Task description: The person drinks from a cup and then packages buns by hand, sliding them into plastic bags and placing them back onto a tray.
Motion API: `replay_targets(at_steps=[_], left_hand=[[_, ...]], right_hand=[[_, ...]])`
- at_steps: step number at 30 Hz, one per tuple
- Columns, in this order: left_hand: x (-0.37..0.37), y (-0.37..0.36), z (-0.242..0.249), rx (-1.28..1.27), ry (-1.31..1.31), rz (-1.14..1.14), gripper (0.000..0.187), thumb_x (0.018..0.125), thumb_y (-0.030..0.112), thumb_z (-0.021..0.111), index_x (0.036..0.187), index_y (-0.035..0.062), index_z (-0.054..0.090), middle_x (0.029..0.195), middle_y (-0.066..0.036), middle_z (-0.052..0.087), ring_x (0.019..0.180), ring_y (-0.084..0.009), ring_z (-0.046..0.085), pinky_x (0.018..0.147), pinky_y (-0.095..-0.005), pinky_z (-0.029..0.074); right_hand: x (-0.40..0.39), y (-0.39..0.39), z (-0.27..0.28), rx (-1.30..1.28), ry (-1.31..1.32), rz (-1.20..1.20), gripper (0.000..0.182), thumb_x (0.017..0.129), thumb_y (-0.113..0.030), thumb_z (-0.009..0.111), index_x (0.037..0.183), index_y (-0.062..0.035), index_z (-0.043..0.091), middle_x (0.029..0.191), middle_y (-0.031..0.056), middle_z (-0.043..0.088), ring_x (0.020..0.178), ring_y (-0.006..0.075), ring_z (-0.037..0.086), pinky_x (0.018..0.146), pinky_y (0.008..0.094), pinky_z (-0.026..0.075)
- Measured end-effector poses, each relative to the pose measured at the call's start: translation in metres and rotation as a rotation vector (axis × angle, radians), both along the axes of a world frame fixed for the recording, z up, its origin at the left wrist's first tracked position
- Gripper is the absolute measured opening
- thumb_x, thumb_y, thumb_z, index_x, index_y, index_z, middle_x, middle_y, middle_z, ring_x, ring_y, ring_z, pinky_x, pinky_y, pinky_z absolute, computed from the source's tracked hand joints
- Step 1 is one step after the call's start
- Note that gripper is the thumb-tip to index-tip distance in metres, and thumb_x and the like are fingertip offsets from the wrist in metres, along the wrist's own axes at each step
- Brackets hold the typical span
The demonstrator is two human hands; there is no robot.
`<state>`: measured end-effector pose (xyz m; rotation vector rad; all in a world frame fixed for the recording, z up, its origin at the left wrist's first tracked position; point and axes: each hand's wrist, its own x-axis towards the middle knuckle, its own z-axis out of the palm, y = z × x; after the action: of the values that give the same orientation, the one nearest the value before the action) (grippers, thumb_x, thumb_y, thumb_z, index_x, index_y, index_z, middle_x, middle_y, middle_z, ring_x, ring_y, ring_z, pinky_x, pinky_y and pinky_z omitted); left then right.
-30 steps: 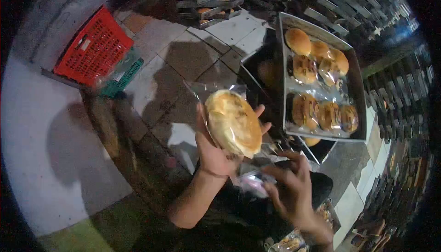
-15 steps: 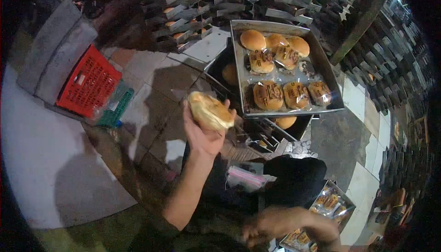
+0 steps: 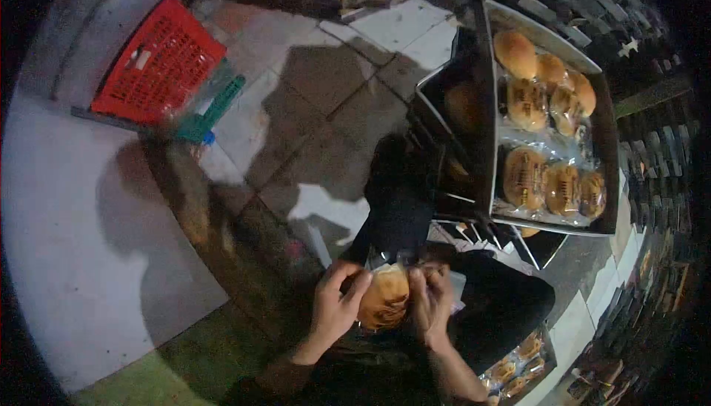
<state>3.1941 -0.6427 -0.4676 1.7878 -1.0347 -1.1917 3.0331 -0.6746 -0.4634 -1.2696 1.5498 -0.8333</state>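
A golden-brown bun [image 3: 385,295] sits in a clear plastic bag [image 3: 392,259] with dark print, low in front of my body. My left hand [image 3: 339,306] grips its left side, thumb pressed toward the bun. On the other side, the fingers of my right hand [image 3: 432,295] pinch the bag near its upper edge. Off to the right, a metal tray [image 3: 495,113] holds several buns, some bare at the far end and others in printed clear bags.
More dark trays [image 3: 444,147] are stacked under the raised tray. A red plastic basket [image 3: 159,65] with a green item [image 3: 215,110] beside it stands at the left. Another tray of bagged buns [image 3: 518,365] lies low at the right. Stacked trays [image 3: 659,173] line the right side.
The bun has come down from my raised left hand to in front of my body and is now in a bag. My right hand has joined it. The view has turned left.
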Motion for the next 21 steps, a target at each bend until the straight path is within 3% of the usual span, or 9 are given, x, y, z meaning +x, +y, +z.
replay_targets(at_steps=[5, 7, 8, 11, 13, 15, 17, 18, 21], left_hand=[[0.003, -0.034, 0.065, -0.565, -0.013, -0.060, 0.011, 0.079, 0.010, 0.058, 0.083, 0.0021, 0.052, 0.089, -0.012, 0.052, 0.082, -0.0235, 0.051, 0.072, -0.0329, 0.040], [0.004, -0.038, 0.062, -0.630, -0.220, -0.168, 0.008, 0.078, 0.007, 0.057, 0.083, 0.0028, 0.053, 0.090, -0.011, 0.052, 0.082, -0.0242, 0.051, 0.073, -0.0341, 0.040], [0.004, -0.043, 0.054, -0.560, -0.138, -0.177, 0.007, 0.077, 0.008, 0.058, 0.082, 0.0040, 0.053, 0.091, -0.011, 0.052, 0.083, -0.0246, 0.050, 0.075, -0.0355, 0.040], [0.010, -0.020, 0.098, -0.874, -0.254, -0.357, 0.007, 0.076, 0.008, 0.058, 0.081, 0.0050, 0.054, 0.092, -0.011, 0.052, 0.084, -0.0250, 0.050, 0.074, -0.0361, 0.040], [0.006, -0.023, 0.116, -0.963, -0.034, -0.536, 0.008, 0.074, 0.007, 0.058, 0.081, 0.0050, 0.053, 0.093, -0.010, 0.052, 0.083, -0.0252, 0.050, 0.073, -0.0366, 0.041], [-0.007, -0.025, 0.111, -0.706, -0.445, -0.364, 0.008, 0.075, 0.007, 0.057, 0.082, 0.0045, 0.053, 0.092, -0.010, 0.050, 0.082, -0.0225, 0.050, 0.072, -0.0353, 0.041], [0.000, -0.064, 0.084, -0.139, 0.113, -0.067, 0.010, 0.075, 0.008, 0.057, 0.083, 0.0036, 0.052, 0.090, -0.011, 0.048, 0.083, -0.0202, 0.048, 0.073, -0.0344, 0.041], [-0.001, -0.058, 0.063, -0.139, 0.106, -0.088, 0.010, 0.075, 0.008, 0.057, 0.083, 0.0036, 0.052, 0.090, -0.011, 0.048, 0.083, -0.0202, 0.048, 0.073, -0.0344, 0.041], [-0.004, -0.035, 0.004, -0.365, 0.006, 0.212, 0.014, 0.076, 0.011, 0.059, 0.080, 0.0020, 0.049, 0.077, -0.008, 0.044, 0.082, -0.0189, 0.046, 0.070, -0.0324, 0.038]], right_hand=[[-0.014, -0.016, 0.070, -0.830, 0.189, 0.249, 0.009, 0.077, -0.005, 0.056, 0.076, 0.0033, 0.056, 0.080, 0.0122, 0.056, 0.068, 0.0210, 0.051, 0.059, 0.0301, 0.040], [-0.019, -0.013, 0.043, -0.732, 0.274, 0.262, 0.009, 0.074, -0.006, 0.060, 0.074, 0.0018, 0.057, 0.076, 0.0108, 0.056, 0.068, 0.0218, 0.052, 0.058, 0.0306, 0.041], [-0.014, -0.014, 0.044, -0.173, 0.039, 0.145, 0.009, 0.075, -0.008, 0.059, 0.074, 0.0012, 0.058, 0.074, 0.0098, 0.056, 0.065, 0.0229, 0.054, 0.055, 0.0322, 0.043], [-0.029, 0.010, 0.080, -0.789, -0.111, 0.238, 0.008, 0.069, -0.001, 0.065, 0.074, -0.0033, 0.059, 0.070, 0.0091, 0.057, 0.058, 0.0230, 0.053, 0.052, 0.0310, 0.044], [-0.035, 0.013, 0.101, -0.886, -0.088, 0.261, 0.008, 0.070, -0.001, 0.064, 0.069, -0.0044, 0.058, 0.062, 0.0080, 0.055, 0.049, 0.0229, 0.050, 0.046, 0.0303, 0.041], [-0.032, -0.003, 0.093, -0.741, 0.258, 0.195, 0.006, 0.075, -0.005, 0.062, 0.070, -0.0044, 0.058, 0.061, 0.0099, 0.054, 0.049, 0.0198, 0.051, 0.046, 0.0305, 0.041], [-0.036, -0.037, 0.040, 0.048, -1.069, -0.137, 0.011, 0.081, -0.009, 0.056, 0.074, -0.0015, 0.058, 0.062, 0.0096, 0.056, 0.053, 0.0146, 0.050, 0.047, 0.0301, 0.040], [-0.036, -0.027, 0.039, 0.036, -1.077, -0.154, 0.011, 0.081, -0.009, 0.056, 0.074, -0.0015, 0.058, 0.062, 0.0096, 0.056, 0.053, 0.0146, 0.050, 0.047, 0.0301, 0.040], [-0.036, -0.014, 0.040, -0.268, 0.003, -0.073, 0.027, 0.088, -0.020, 0.049, 0.078, 0.0035, 0.057, 0.061, 0.0053, 0.056, 0.056, 0.0097, 0.046, 0.051, 0.0267, 0.039]])
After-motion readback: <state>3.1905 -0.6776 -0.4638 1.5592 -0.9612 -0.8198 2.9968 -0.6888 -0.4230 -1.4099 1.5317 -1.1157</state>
